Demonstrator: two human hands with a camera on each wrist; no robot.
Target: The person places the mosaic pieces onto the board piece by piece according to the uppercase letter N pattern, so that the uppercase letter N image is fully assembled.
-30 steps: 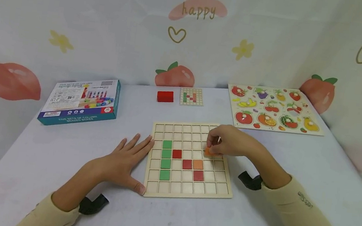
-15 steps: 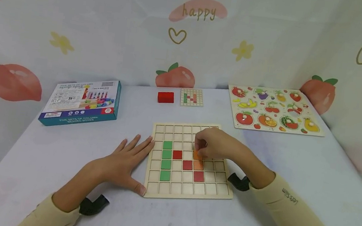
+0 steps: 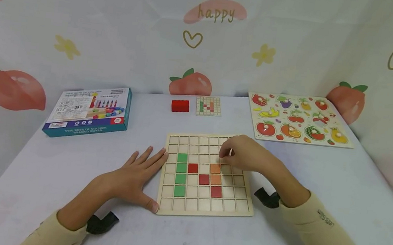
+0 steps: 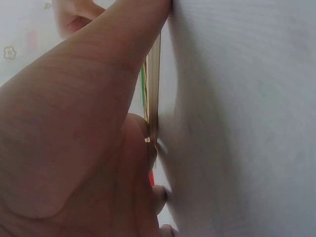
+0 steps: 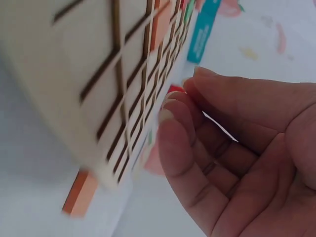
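A wooden grid board (image 3: 204,215) lies on the white cloth. Four squares hold a column of green tiles (image 3: 180,179); red tiles (image 3: 203,179) run diagonally beside it. Two orange tiles (image 3: 215,168) fill neighbouring squares in one column. My left hand (image 3: 122,182) lies with fingers spread, fingertips and thumb against the board's left edge (image 4: 154,84). Over the board's right part is my right hand (image 3: 245,154), its fingers loosely curled with nothing between them in the right wrist view. A loose orange block (image 5: 81,192) lies past the board's edge there, hidden in the head view.
Behind the board are a red block (image 3: 180,105) and a small pattern card (image 3: 209,106) with a coloured grid. A boxed bead set (image 3: 88,111) lies at the back left, a fruit puzzle board (image 3: 299,120) at the back right. A printed curtain (image 3: 137,31) hangs behind.
My right hand moved left with an orange tile, set it in the square behind the first orange one, then let go and drew back up to the right. The left hand stayed put.
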